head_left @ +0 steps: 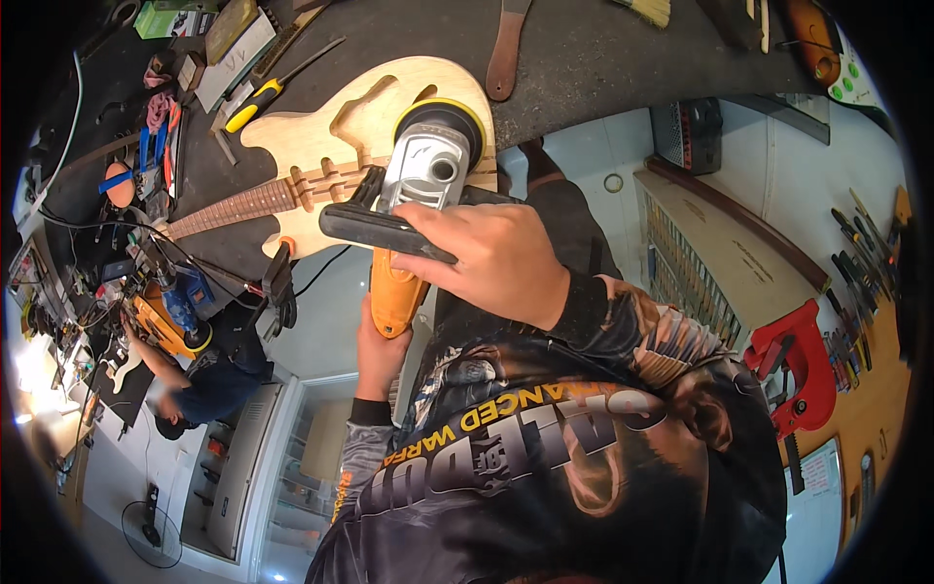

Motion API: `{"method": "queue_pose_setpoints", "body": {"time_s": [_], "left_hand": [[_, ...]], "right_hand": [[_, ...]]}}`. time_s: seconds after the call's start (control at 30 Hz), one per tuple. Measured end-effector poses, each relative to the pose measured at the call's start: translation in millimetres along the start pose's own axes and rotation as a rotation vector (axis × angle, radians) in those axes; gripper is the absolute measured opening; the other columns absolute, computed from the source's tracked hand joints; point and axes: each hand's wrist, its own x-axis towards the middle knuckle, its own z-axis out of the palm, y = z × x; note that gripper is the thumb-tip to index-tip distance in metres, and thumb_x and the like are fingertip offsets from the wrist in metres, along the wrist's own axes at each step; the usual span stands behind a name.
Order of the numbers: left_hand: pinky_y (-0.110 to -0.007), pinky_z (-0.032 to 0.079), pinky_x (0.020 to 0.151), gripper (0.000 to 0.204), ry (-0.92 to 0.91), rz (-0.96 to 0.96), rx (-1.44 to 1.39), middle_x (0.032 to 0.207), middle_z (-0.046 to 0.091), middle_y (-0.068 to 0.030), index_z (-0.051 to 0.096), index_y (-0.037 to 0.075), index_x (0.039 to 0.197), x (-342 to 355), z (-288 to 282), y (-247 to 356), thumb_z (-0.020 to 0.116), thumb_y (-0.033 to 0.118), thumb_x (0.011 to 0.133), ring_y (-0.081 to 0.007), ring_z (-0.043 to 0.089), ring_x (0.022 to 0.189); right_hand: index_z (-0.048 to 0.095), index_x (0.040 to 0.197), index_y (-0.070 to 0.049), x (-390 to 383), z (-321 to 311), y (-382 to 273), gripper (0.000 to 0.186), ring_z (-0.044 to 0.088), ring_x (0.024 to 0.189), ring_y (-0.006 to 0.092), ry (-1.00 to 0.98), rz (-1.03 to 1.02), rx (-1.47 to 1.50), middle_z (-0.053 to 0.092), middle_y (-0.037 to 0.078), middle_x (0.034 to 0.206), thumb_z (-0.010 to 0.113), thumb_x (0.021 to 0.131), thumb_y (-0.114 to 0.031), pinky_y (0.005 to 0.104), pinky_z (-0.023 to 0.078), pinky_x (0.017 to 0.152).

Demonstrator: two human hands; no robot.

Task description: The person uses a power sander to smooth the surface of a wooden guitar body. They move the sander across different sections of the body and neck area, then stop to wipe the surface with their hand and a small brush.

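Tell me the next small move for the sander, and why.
I'd probably ease the sander slightly toward the neck: its round pad appears close to the picture-right edge of the guitar body, while the right hand grips the black handle and the left hand supports the orange grip.

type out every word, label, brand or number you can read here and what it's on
Wording isn't copied here, only where it stands:
Dark patterned shirt: big white and yellow lettering across the front, upside down in this view
Orange-and-silver sander: small dark mark on its head, too small to read
Green box: print too small
White sheet at lower right: writing too blurred to read
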Motion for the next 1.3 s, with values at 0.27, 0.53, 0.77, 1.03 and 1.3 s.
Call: {"method": "queue_pose_setpoints", "body": {"time_s": [0.27,0.53,0.77,1.03,1.3], "left_hand": [[-0.040,0.060,0.102,0.064,0.003,0.030,0.006,0.127,0.079,-0.0175,0.055,0.002,0.148,1,-2,9,0.077,-0.003,0.088,-0.0306,0.079,0.119],[-0.039,0.059,0.103,0.064,-0.006,0.017,-0.017,0.128,0.079,-0.0156,0.054,0.002,0.150,14,-3,31,0.077,-0.003,0.091,-0.0264,0.078,0.118],[-0.038,0.058,0.104,0.064,0.053,-0.004,-0.079,0.128,0.078,-0.0137,0.055,0.002,0.152,16,-2,33,0.077,-0.003,0.093,-0.0241,0.077,0.119],[-0.038,0.058,0.103,0.062,0.065,0.031,-0.098,0.126,0.078,-0.0127,0.055,0.002,0.151,26,1,42,0.077,-0.002,0.093,-0.0236,0.076,0.117],[-0.038,0.058,0.103,0.060,0.042,0.015,-0.057,0.126,0.078,-0.0126,0.055,0.002,0.150,18,3,42,0.078,-0.001,0.094,-0.0228,0.076,0.117]], "right_hand": [[0.077,0.131,-0.006,1,-1,1,0.046,0.077,0.072,0.0274,0.009,0.010,0.000,0.079,0.009,0.088,0.089,0.097,-0.034,0.0391,0.059,0.064],[0.079,0.129,-0.007,20,-14,7,0.048,0.077,0.073,0.0292,0.081,-0.012,-0.030,0.079,0.010,0.087,0.086,0.098,-0.042,0.0397,0.059,0.064],[0.080,0.128,-0.007,46,-10,8,0.047,0.078,0.076,0.0289,0.018,-0.025,-0.040,0.082,0.010,0.093,0.087,0.097,-0.041,0.0396,0.060,0.065],[0.077,0.126,-0.009,64,-14,15,0.047,0.078,0.073,0.0306,0.054,-0.069,-0.053,0.078,0.009,0.083,0.081,0.100,-0.048,0.0423,0.060,0.066],[0.077,0.126,-0.011,58,-12,13,0.047,0.077,0.072,0.0294,0.033,-0.053,-0.072,0.077,0.009,0.082,0.079,0.101,-0.050,0.0411,0.059,0.065]]}}
